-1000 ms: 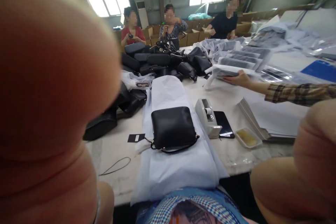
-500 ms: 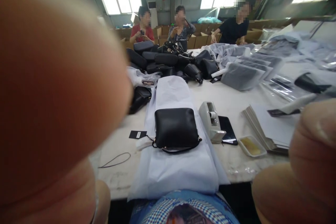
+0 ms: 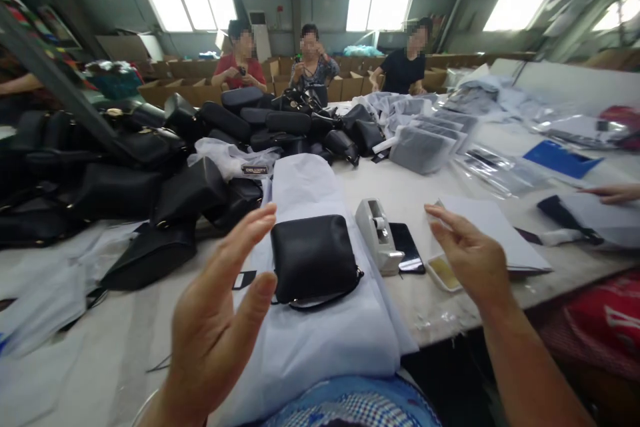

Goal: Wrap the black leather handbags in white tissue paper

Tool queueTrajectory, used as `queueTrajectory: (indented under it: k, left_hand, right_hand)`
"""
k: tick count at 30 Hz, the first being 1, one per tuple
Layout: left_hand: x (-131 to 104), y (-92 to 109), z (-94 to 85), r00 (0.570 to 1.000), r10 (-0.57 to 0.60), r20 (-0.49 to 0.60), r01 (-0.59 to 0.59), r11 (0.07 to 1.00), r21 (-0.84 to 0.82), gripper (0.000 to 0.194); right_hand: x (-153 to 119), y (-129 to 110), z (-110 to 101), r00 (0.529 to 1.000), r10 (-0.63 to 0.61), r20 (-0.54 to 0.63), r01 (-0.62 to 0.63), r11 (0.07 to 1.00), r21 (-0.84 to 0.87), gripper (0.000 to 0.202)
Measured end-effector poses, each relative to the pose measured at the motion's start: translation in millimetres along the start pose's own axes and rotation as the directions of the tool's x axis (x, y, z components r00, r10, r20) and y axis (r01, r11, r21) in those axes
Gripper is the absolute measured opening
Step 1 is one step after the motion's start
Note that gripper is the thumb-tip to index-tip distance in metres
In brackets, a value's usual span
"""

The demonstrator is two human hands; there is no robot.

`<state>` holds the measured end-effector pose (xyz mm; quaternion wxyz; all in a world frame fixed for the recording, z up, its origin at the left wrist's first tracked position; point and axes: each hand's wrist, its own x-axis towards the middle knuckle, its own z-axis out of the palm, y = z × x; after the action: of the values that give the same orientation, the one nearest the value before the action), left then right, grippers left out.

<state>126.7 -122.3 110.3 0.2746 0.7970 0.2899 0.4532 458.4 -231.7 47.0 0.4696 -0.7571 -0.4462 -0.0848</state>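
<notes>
Black, smooth, rounded-rectangular bag, laid at the centre of the frame on a long sheet of white tissue paper. Nothing was seen to be gripped: the left hand, at lower left of centre, was held with thumb and fingers wide apart beside the bag, whether touching could not be told; the right hand, at right of centre, was loosely curved and empty. Progress was judged to be early: the bag was set upon the paper but left uncovered, and many black leather-like bags were heaped unwrapped at the left. On a dark rectangular label, above left of the bag, "DELUXITY" could apparently be read; the black hang tag, partly hidden by the left hand, was too small to be deciphered.
</notes>
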Motion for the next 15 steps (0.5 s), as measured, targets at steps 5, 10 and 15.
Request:
queueTrajectory:
  k: [5,10,15]
  left_hand:
    - [-28,-93,56.9,0.971,-0.019,0.240,-0.053,0.956,0.288,0.046]
    - [-49,-145,92.5,0.944,-0.043,0.326,-0.105,0.900,0.423,0.050]
    - [-53,-147,97.0,0.950,-0.042,0.310,-0.117,0.872,0.476,0.048]
  right_hand:
    - [-66,141,-7,0.996,-0.052,0.066,0.078,0.869,-0.489,0.045]
    - [-109,180,1,0.974,0.117,0.195,0.071,0.659,-0.748,0.051]
    - [-97,178,5,0.980,-0.007,0.200,0.146,0.708,-0.691,0.050]
